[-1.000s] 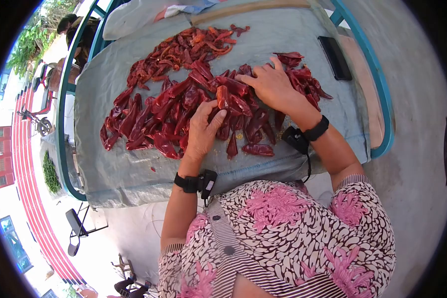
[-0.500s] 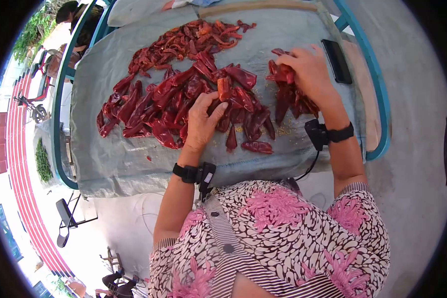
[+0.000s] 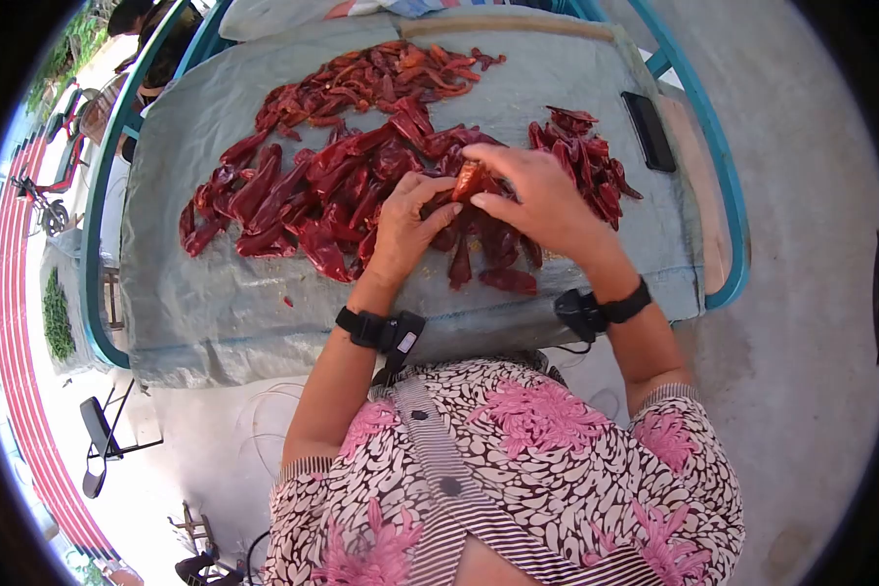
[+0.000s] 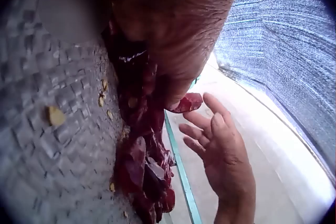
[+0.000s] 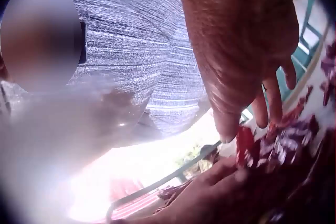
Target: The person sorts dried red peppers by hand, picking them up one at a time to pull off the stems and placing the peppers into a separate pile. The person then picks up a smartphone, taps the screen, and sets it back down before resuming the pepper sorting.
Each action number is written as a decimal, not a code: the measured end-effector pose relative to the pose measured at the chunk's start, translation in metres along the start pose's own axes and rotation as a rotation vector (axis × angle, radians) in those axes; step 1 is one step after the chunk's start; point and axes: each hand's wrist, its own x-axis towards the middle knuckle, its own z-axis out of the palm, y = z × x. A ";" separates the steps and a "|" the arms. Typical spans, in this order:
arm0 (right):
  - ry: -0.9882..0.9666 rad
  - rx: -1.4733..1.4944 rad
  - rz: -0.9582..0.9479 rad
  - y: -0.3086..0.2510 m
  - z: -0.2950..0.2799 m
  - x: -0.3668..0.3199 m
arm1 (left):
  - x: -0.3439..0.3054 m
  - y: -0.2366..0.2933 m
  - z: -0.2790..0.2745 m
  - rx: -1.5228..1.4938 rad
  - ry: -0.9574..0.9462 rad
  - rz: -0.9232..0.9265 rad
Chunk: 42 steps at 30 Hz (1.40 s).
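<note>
My left hand (image 3: 405, 227) pinches a dried red chili pepper (image 3: 468, 182) between thumb and fingers, its end sticking up over the pile. Close against that end is my right hand (image 3: 547, 203), with thumb and fingers parted on either side. In the left wrist view the right hand's fingers (image 4: 223, 153) are spread just beyond the tip of the held chili (image 4: 189, 103). Under and left of both hands lies a broad heap of large glossy dark-red chilies (image 3: 298, 200). A smaller heap of chilies (image 3: 584, 161) sits to the right of my right hand.
At the back is a pile of thinner, orange-red chili pieces (image 3: 371, 83). A black phone (image 3: 648, 132) lies near the right edge. Grey-green woven sheeting (image 3: 195, 317) covers the surface, bounded by a teal metal frame (image 3: 728, 220). Loose yellow seeds (image 4: 55, 116) dot the sheeting.
My right hand went to the small right-hand heap, then came back left to the chili in my left hand. The left hand has kept its hold on that chili throughout.
</note>
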 end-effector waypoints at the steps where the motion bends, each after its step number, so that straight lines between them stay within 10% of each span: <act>1: -0.045 0.097 0.016 -0.006 0.007 0.001 | 0.000 0.000 -0.001 -0.011 -0.007 0.003; 10: 0.284 -0.067 0.419 0.032 -0.032 -0.011 | 0.003 -0.013 0.004 -0.013 0.055 0.074; 20: 0.023 -0.072 -0.062 -0.008 0.031 -0.010 | 0.000 -0.007 0.005 -0.209 -0.033 -0.090; 23: 0.072 0.123 0.122 0.002 0.011 -0.008 | -0.001 -0.010 0.007 -0.180 0.001 -0.063; 27: 0.252 -0.311 0.180 0.043 -0.011 -0.004 | -0.001 -0.023 0.011 -0.062 0.022 0.039; 37: -0.115 -0.399 0.242 0.066 0.035 0.014 | -0.002 -0.011 0.012 -0.033 -0.012 0.056; 42: 0.160 -0.558 0.245 0.058 -0.007 0.009 | -0.002 -0.015 0.013 0.038 0.047 0.141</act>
